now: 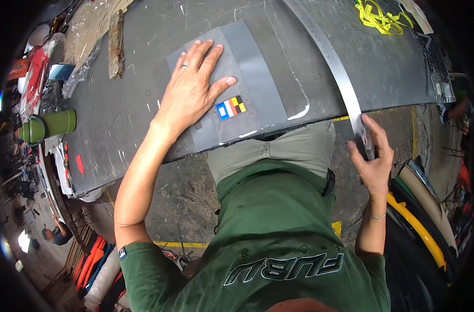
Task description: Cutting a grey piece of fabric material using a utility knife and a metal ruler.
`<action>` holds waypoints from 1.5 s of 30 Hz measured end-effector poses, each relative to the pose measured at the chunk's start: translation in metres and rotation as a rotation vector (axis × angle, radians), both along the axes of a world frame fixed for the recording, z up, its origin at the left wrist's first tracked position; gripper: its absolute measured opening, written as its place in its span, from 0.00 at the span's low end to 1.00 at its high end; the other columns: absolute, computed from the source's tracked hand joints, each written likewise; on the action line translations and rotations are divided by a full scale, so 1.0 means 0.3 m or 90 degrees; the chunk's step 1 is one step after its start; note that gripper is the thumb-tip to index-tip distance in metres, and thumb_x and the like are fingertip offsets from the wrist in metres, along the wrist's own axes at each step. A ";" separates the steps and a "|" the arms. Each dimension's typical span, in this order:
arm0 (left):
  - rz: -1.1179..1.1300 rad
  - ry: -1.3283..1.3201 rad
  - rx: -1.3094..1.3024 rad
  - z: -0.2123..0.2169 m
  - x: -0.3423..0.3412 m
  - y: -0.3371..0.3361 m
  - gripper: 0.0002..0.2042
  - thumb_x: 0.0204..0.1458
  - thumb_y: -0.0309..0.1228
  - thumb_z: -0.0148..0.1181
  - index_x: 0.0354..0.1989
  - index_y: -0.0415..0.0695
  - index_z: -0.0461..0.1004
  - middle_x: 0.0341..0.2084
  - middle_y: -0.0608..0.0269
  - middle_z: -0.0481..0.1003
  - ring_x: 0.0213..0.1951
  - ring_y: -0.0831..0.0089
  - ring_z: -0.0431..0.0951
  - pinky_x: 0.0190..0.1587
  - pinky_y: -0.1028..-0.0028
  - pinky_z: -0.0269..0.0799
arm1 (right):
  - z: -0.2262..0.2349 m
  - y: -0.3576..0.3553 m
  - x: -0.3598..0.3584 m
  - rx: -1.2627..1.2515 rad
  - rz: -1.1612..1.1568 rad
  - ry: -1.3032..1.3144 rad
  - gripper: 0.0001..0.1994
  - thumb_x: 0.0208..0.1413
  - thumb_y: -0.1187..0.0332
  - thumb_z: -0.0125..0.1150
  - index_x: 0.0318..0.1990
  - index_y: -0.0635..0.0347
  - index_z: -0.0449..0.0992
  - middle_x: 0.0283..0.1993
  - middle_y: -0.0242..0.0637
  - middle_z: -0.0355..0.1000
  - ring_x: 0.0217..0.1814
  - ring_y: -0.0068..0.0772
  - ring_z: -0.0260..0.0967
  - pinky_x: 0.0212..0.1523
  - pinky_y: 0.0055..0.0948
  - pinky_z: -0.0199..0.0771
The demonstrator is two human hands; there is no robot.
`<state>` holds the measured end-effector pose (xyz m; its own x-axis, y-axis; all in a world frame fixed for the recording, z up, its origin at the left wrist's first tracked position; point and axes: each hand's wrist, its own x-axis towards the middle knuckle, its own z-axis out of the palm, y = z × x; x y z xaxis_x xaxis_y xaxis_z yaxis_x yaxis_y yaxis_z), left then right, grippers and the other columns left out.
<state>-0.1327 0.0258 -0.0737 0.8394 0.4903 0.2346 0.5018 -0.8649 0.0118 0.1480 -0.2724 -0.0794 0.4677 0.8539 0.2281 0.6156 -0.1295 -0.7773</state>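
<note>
My left hand (187, 91) lies flat on a grey fabric panel (237, 44), fingers stretched out and a ring on one of them. Beside its thumb, a small patch (231, 108) in blue, white, red, yellow and black squares sits on the panel. A smoother, bluish-grey band (260, 73) runs along the panel's right side. My right hand (375, 166) is closed around the near end of a long metal straightedge (341, 75), just past the table's front edge. The straightedge stretches away across the table, and its far end leaves the picture at the top.
The dark worktable (159, 21) carries chalk-like marks. A yellow tape measure (382, 18) lies tangled at the far right. On the left are a green bottle (52, 126) and a rough wooden stick (116, 44). Rolls of material (421, 229) stand at the lower right. Another person (57, 231) is far left.
</note>
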 end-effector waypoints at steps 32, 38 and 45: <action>0.009 -0.069 -0.124 -0.056 0.183 0.070 0.44 0.57 0.64 0.60 0.71 0.39 0.64 0.72 0.41 0.58 0.76 0.46 0.53 0.77 0.48 0.46 | 0.028 -0.045 -0.214 -0.347 0.042 0.454 0.18 0.68 0.62 0.64 0.56 0.68 0.75 0.39 0.39 0.81 0.36 0.22 0.76 0.40 0.25 0.76; 0.025 -0.055 -0.138 -0.022 0.190 0.042 0.43 0.57 0.61 0.63 0.69 0.37 0.66 0.70 0.39 0.60 0.74 0.45 0.57 0.75 0.50 0.52 | 0.029 0.090 -0.220 -0.233 0.045 0.638 0.19 0.69 0.61 0.62 0.57 0.70 0.74 0.40 0.42 0.82 0.32 0.25 0.78 0.38 0.26 0.79; 0.007 -0.094 -0.141 -0.038 0.194 0.053 0.41 0.55 0.58 0.67 0.66 0.36 0.67 0.68 0.38 0.62 0.71 0.44 0.61 0.73 0.49 0.56 | -0.014 0.127 -0.232 -0.150 0.036 0.727 0.17 0.70 0.66 0.60 0.58 0.69 0.73 0.40 0.44 0.82 0.33 0.26 0.79 0.36 0.26 0.79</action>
<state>-0.0746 0.0418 -0.0851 0.7985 0.5518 0.2404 0.4897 -0.8278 0.2736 0.0785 -0.2344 -0.0835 0.2577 0.8454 -0.4679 -0.4167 -0.3397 -0.8432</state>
